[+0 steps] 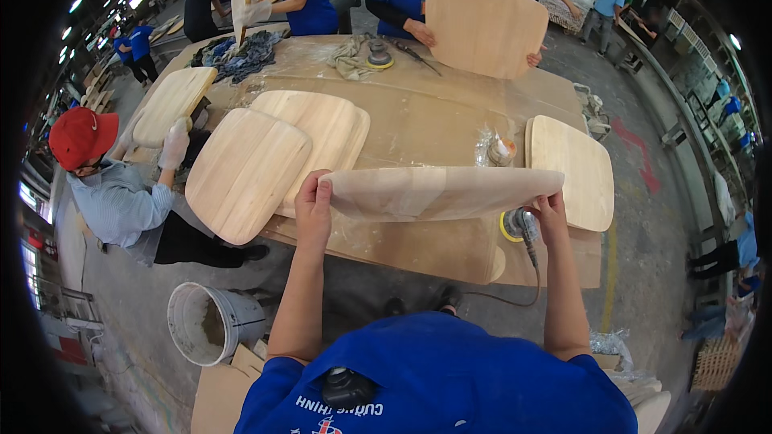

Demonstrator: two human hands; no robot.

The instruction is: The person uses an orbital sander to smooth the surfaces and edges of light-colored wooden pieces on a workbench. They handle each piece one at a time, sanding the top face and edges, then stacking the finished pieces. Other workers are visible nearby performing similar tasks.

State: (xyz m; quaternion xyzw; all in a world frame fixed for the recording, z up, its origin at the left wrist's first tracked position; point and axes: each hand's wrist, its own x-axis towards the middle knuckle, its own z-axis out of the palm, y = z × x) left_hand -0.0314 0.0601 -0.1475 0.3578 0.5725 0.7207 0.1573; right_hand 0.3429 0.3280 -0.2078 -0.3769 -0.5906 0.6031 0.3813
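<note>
Gripping a pale, broad wooden panel [442, 193] between left-hand fingers [310, 182] and right-hand fingers [552, 207], with a round, yellow-rimmed sander [510, 225] near the latter

Fisheye view inside a black round border, with straight edges bowing toward the rim. Ceiling lamps [75, 6] glare as small white spots at upper left and upper right; windows [34, 202] at the left rim are washed out. Soft, fairly even light falls on the table [402, 104]. The held wooden panel [442, 195] looks duller than the panels [249, 173] lying there. The far hall is dim, and a blurred patch hides a head at the top.
</note>
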